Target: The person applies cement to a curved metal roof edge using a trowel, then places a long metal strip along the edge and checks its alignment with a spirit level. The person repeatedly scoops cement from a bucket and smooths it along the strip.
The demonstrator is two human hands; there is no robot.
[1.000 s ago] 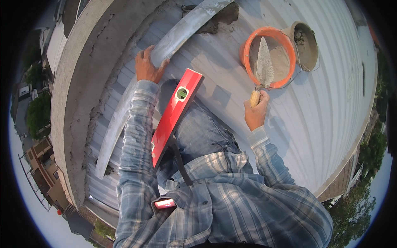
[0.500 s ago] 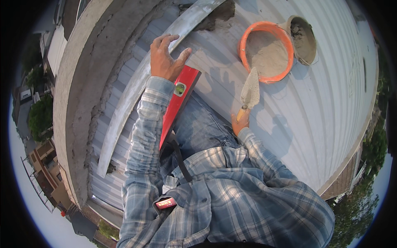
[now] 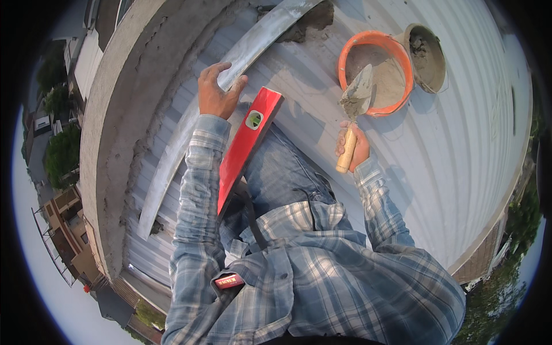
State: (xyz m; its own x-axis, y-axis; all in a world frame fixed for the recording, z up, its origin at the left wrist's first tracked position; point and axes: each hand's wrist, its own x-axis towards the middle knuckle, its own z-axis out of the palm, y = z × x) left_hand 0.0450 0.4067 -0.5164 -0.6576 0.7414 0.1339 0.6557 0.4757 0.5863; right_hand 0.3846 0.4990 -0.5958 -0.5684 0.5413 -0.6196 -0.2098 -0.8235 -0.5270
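Observation:
My right hand (image 3: 359, 145) is closed round the wooden handle of a trowel (image 3: 361, 91). Its grey blade points away from me over the near rim of an orange bucket (image 3: 347, 49), with wet mortar on the blade's near end. Pale mortar or sand fills much of that bucket. My left hand (image 3: 217, 96) is at a long pale metal strip (image 3: 172, 150), thumb and fingers apart on either side of it; whether it presses on the strip I cannot tell. Beside my left forearm, a red spirit level (image 3: 248, 146) leans along my leg.
A second, dark bucket (image 3: 428, 60) holding some mortar stands against the orange one. Corrugated metal sheeting (image 3: 460, 155) lies beneath everything. A rough concrete parapet (image 3: 106, 126) curves along the left. Near the strip's far end is a mortar-smeared patch (image 3: 307, 23). Buildings and trees lie beyond.
My right hand has moved away from me and turned, showing the trowel's handle, with the blade now over the orange bucket's rim. My left hand has shifted left and nearer me, onto the strip.

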